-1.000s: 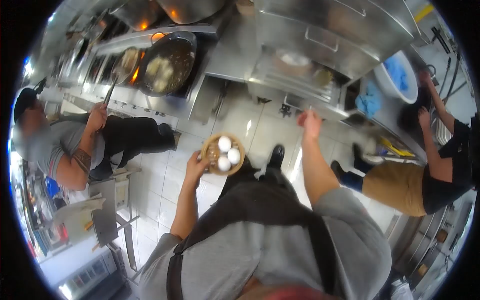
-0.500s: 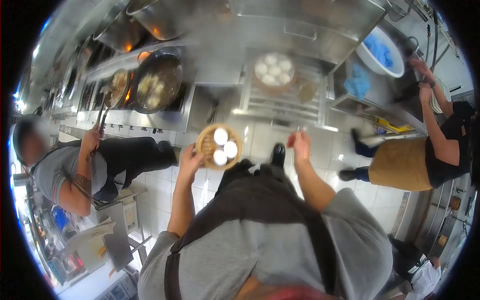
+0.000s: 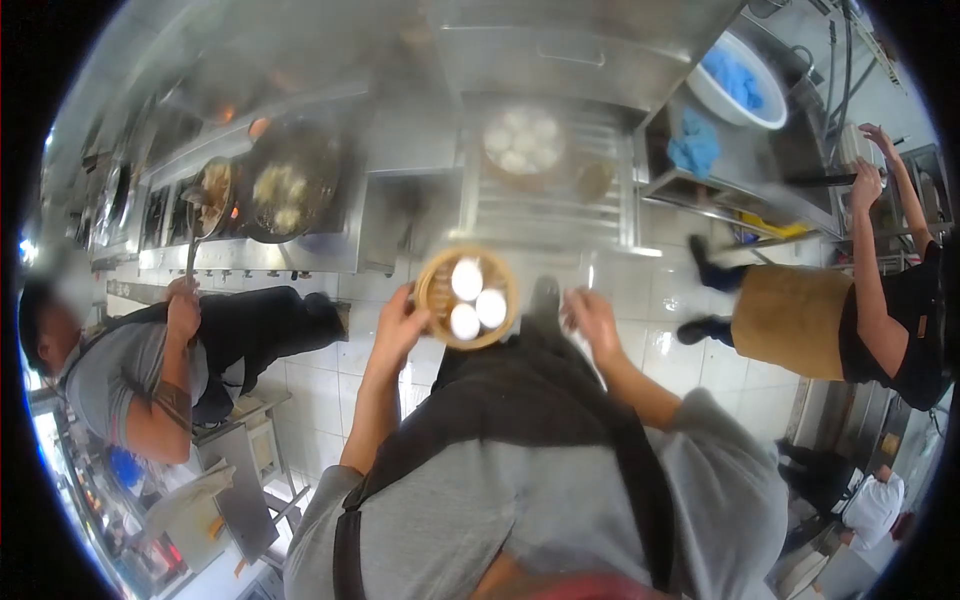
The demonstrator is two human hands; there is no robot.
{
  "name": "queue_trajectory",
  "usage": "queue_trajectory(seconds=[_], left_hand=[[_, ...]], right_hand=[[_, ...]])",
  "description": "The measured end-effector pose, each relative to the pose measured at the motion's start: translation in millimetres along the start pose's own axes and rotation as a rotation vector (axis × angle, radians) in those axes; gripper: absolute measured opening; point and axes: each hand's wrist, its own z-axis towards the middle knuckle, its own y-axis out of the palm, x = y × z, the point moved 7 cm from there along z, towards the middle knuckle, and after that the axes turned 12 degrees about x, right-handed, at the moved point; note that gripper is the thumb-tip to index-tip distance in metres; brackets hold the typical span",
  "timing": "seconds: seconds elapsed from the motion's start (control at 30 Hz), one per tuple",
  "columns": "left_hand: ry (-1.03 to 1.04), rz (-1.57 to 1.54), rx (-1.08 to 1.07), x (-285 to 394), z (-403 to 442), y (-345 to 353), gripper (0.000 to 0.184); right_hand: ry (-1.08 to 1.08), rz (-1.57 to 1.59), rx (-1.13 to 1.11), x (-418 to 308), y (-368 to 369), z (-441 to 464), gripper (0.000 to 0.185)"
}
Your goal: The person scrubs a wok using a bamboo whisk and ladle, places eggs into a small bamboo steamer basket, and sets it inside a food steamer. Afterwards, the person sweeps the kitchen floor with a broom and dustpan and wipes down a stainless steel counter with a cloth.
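Nearer together now than half a second ago, the two hands have closed most of the gap between them: the bamboo basket (image 3: 442, 290) has shifted toward the middle of the body, and the right hand (image 3: 594, 325) has come lower and closer to it. The left hand (image 3: 402, 325) grasps the basket by its side, thumb at the rim, probably so that the fingers stay off the three white round pieces (image 3: 466, 278) inside. The basket looks roughly level, which would keep the loose pieces from rolling; they sit bunched toward one side, with bare slats nearest the gripping hand. The right hand's fingers are loosely curled, apart from the basket; blur hides whether they pinch anything. Held in front of the waist, the basket is likely easier to steady.

Beyond the tiled floor (image 3: 385, 290), a round container (image 3: 530, 180) of similar white pieces stands on a slatted grate (image 3: 500, 222), perhaps so that steam can pass up around it. Farther left, food lies in a dark wok (image 3: 315, 190), and a co-worker's hand (image 3: 183, 308) holds a long handle (image 3: 191, 250), presumably for distance from the heat.
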Motion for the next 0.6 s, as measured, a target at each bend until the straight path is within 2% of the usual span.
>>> queue_trajectory(seconds=[0.07,0.1,0.13,0.2,0.27,0.3,0.4,0.47,0.53,0.6], left_hand=[[0.009,-0.006,-0.044,7,2,26,0.054],[0.076,0.044,-0.058,18,2,40,0.055],[0.147,0.093,-0.069,28,3,55,0.056],[0.140,0.113,-0.100,29,11,81,0.057],[0.226,0.239,-0.138,39,13,112,0.058],[0.150,0.256,-0.157,52,5,124,0.057],[0.208,0.266,-0.139,68,1,156,0.059],[0.226,0.315,-0.121,76,-9,184,0.060],[0.340,0.392,-0.087,83,-12,209,0.059],[0.252,0.385,-0.103,92,-16,229,0.056]], right_hand=[[-0.189,-0.064,-0.121,-19,-4,-26,0.037],[-0.183,-0.068,-0.115,-28,-10,-36,0.037],[-0.271,-0.078,-0.105,-46,-19,-46,0.039],[-0.372,-0.089,-0.095,-58,-32,-44,0.043],[-0.479,-0.263,-0.005,-55,-48,-24,0.053],[-0.352,-0.198,-0.065,-71,-58,-26,0.055],[-0.324,-0.239,-0.021,-82,-88,-9,0.055],[-0.343,-0.300,0.003,-83,-111,11,0.050],[-0.480,-0.355,0.019,-94,-132,23,0.046],[-0.490,-0.371,0.028,-94,-148,40,0.042]])
